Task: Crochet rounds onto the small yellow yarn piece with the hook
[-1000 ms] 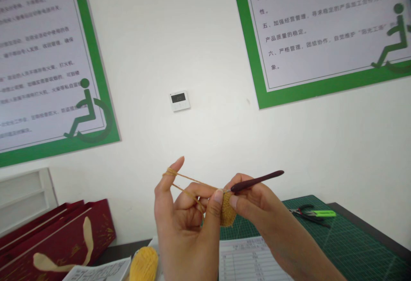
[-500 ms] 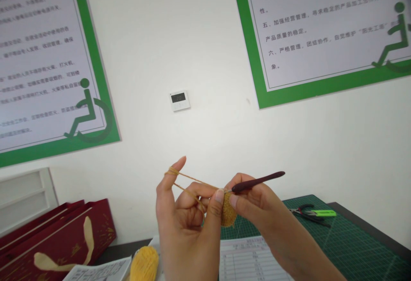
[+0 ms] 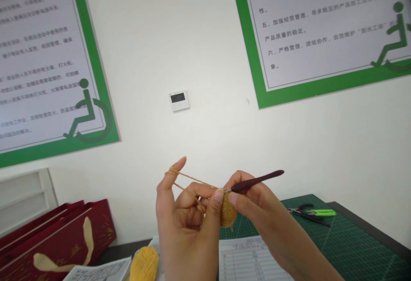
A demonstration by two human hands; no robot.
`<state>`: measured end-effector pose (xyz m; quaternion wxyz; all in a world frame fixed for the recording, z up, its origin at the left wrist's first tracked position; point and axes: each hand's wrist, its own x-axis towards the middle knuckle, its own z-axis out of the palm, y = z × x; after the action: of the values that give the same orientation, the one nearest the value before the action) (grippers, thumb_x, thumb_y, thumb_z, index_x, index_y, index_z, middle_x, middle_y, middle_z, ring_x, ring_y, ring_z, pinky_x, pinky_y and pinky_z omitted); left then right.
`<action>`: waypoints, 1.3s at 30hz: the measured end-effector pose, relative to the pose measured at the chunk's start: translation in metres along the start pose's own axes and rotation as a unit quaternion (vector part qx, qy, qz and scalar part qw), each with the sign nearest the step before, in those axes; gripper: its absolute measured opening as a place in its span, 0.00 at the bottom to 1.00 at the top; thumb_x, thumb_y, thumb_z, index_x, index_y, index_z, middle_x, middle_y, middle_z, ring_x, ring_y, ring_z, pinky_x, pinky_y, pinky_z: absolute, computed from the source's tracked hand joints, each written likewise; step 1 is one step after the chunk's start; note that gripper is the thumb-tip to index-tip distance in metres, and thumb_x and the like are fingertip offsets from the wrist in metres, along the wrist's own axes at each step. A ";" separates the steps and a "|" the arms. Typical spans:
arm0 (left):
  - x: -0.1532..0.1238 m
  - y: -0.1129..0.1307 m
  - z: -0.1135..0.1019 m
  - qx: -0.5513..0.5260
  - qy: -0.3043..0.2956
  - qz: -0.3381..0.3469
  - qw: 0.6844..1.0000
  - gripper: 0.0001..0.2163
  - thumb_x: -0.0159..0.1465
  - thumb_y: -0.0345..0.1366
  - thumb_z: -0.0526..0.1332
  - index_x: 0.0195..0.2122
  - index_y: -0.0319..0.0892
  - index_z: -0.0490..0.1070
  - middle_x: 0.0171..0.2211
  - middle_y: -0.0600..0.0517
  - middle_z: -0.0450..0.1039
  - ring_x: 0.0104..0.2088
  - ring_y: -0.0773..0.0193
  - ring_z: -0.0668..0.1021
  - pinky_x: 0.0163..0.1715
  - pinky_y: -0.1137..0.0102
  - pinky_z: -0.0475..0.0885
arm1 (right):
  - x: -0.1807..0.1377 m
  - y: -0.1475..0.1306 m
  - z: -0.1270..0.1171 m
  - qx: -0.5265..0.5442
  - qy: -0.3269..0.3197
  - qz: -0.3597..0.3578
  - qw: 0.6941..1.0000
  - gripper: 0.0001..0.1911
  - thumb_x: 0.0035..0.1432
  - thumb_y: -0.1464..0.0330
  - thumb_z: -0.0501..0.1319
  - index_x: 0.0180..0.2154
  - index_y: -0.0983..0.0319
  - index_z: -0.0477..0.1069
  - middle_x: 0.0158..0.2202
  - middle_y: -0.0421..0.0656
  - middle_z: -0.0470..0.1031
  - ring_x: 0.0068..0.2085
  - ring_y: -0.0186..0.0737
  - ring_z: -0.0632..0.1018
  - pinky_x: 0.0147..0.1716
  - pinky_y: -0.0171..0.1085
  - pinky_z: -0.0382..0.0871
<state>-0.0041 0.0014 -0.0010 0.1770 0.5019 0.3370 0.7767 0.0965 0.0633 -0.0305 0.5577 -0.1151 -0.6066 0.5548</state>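
Note:
Between thumb and fingers my left hand (image 3: pixel 189 221) pinches the top edge of a small mustard crochet piece (image 3: pixel 228 212). Its raised index finger has yarn (image 3: pixel 195 178) looped round it, and the strand runs taut to the piece. My right hand (image 3: pixel 253 199) is closed on a crochet hook (image 3: pixel 257 181) with a dark maroon handle, which points up to the right. The hook's metal shaft meets the top of the piece beside my left thumb. Its very tip is hidden or too small to make out.
A yellow yarn ball (image 3: pixel 144 264) and printed sheets (image 3: pixel 250 257) lie below my hands. A green cutting mat (image 3: pixel 349 242) carries pliers (image 3: pixel 308 214) and a bright green-handled tool (image 3: pixel 323 212). Red gift bags (image 3: pixel 73 242) stand at left; a thermostat (image 3: pixel 180 101) hangs on the wall.
The hook and my right hand have shifted very slightly left. More of the hook's metal shaft shows at the piece's top edge. My left hand holds nearly the same pose.

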 end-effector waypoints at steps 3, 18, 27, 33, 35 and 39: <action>0.000 0.001 0.000 -0.012 -0.001 -0.005 1.000 0.31 0.61 0.27 0.69 0.64 0.51 0.62 0.23 0.58 0.77 0.23 0.66 0.75 0.24 0.77 0.72 | -0.002 -0.003 0.001 -0.013 0.023 -0.049 0.998 0.15 0.65 0.55 0.62 0.36 0.59 0.68 0.30 0.37 0.67 0.33 0.35 0.68 0.35 0.35 0.63; 0.014 -0.028 -0.015 -0.015 -0.114 -0.056 0.992 0.34 0.58 0.23 0.71 0.62 0.48 0.62 0.28 0.56 0.80 0.28 0.66 0.80 0.30 0.74 0.78 | 0.014 0.009 -0.024 -0.006 0.024 -0.039 0.999 0.14 0.54 0.59 0.73 0.31 0.60 0.73 0.29 0.36 0.71 0.33 0.34 0.71 0.35 0.36 0.66; 0.014 -0.033 -0.018 0.004 -0.117 -0.063 0.991 0.35 0.56 0.22 0.72 0.62 0.48 0.62 0.28 0.55 0.79 0.28 0.64 0.79 0.29 0.71 0.76 | 0.015 0.018 -0.023 0.005 0.028 -0.050 0.998 0.14 0.53 0.59 0.75 0.32 0.61 0.76 0.32 0.39 0.76 0.36 0.36 0.75 0.38 0.38 0.70; 0.013 -0.031 -0.014 0.025 -0.088 -0.073 0.993 0.35 0.53 0.22 0.74 0.60 0.49 0.63 0.25 0.57 0.77 0.21 0.66 0.75 0.15 0.76 0.68 | 0.014 0.018 -0.023 0.012 0.033 -0.055 0.998 0.13 0.53 0.61 0.75 0.33 0.62 0.77 0.30 0.38 0.78 0.32 0.33 0.76 0.35 0.35 0.71; 0.013 -0.031 -0.013 0.028 -0.085 -0.068 0.994 0.34 0.54 0.21 0.73 0.59 0.48 0.63 0.26 0.57 0.77 0.22 0.64 0.77 0.15 0.75 0.70 | 0.013 0.019 -0.023 -0.002 0.034 -0.062 0.997 0.12 0.54 0.62 0.75 0.33 0.61 0.77 0.30 0.38 0.77 0.32 0.32 0.76 0.35 0.35 0.71; 0.012 -0.031 -0.010 0.029 -0.083 -0.061 0.994 0.32 0.55 0.21 0.72 0.58 0.46 0.64 0.26 0.58 0.77 0.23 0.62 0.79 0.22 0.70 0.78 | 0.011 0.020 -0.024 -0.029 0.040 -0.086 0.995 0.10 0.55 0.63 0.74 0.34 0.60 0.77 0.33 0.39 0.79 0.34 0.35 0.78 0.34 0.36 0.71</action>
<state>-0.0196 0.0270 -0.0176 0.2364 0.5478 0.3732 0.7105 0.1025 0.0923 -0.0465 0.6236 -0.1002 -0.6073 0.4820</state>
